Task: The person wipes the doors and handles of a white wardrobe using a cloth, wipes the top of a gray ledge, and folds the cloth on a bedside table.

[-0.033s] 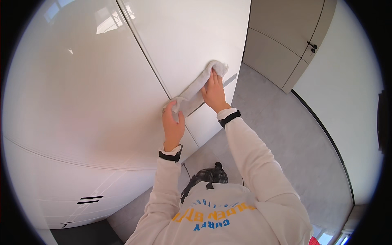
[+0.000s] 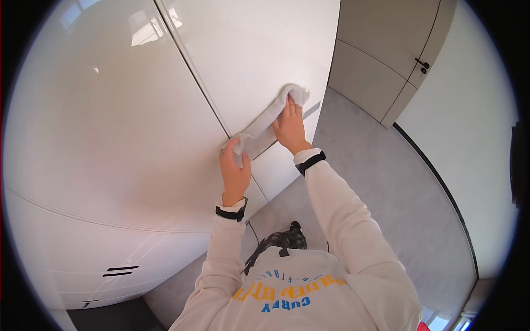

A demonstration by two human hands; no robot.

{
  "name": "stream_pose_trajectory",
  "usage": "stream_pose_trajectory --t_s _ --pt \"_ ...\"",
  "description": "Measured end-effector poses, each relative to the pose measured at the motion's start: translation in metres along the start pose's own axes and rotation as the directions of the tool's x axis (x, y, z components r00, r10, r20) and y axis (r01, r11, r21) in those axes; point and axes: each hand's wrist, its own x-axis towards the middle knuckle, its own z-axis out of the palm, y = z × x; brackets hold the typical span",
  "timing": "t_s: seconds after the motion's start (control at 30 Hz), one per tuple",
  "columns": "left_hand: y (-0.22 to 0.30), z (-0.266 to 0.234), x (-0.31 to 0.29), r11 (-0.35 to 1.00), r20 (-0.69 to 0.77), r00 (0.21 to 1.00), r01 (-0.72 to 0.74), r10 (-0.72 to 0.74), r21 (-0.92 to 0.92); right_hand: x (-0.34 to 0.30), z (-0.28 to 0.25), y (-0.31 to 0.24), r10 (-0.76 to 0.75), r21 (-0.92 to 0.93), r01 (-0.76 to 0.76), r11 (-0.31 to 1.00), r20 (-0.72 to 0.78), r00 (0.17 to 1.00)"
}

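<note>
While I face the cabinet front, left panel (image 2: 110, 127): glossy white, bounded on its right by a dark seam (image 2: 196, 81).
left hand (image 2: 236, 172): at the lower-left end of the pale cloth (image 2: 264, 119); fingers curved, tips on the fabric, thumb standing well apart, so the hand makes a wide C. Whether the fingers pinch any fabric, I cannot tell.
left forearm: pale sleeve (image 2: 223, 237), black wristband (image 2: 231, 212); comes up almost straight from below. This hand sits lower in view, nearer my body.
cloth: against the white front, spanning the space between my hands and touching both; bunched into a long, narrow roll. Long axis climbs from lower left to upper right. Its left end lies over the seam, the rest on the right panel (image 2: 248, 49).
right hand (image 2: 290, 126): laid over the upper-right part of the cloth, fingers extended and close together, pointing up the panel; flat rather than wrapped round, as far as I can see. Underside of the palm hidden.
right forearm: slants up and leftward, second wristband (image 2: 310, 162) at the cuff; reaches farther out than the left.
grey strip (image 2: 312, 108): just right of my right hand, slightly below the cloth's right end, slanting much as the cloth does.
grey door (image 2: 381, 47): well apart at far right, dark handle (image 2: 423, 63) on it.
</note>
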Motion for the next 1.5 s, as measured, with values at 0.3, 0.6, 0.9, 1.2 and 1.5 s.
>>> stream_pose_trajectory --t_s 0.3,0.6,0.9,1.2,1.5 --pt "-0.008 0.013 -0.012 1.000 -0.129 0.992 -0.014 0.016 0.011 0.009 0.017 0.001 -0.084 0.046 0.088 0.995 -0.093 0.992" --pt "-0.012 0.021 -0.019 0.996 -0.062 0.998 0.014 -0.019 -0.088 0.031 -0.001 -0.010 -0.276 -0.108 0.262 0.959 -0.147 0.950" --pt "-0.003 0.029 -0.004 0.981 -0.019 0.999 -0.050 0.047 -0.190 0.038 -0.014 0.004 -0.264 -0.150 0.240 0.959 -0.169 0.950" --pt "-0.009 0.066 -0.002 0.998 -0.144 0.990 0.001 -0.010 -0.066 0.024 0.007 0.050 0.017 0.415 0.003 0.910 -0.045 0.999" --pt "0.030 0.112 0.030 0.991 -0.299 0.954 0.044 -0.005 0.125 0.028 0.014 0.099 -0.027 0.630 -0.137 0.764 0.243 0.970"
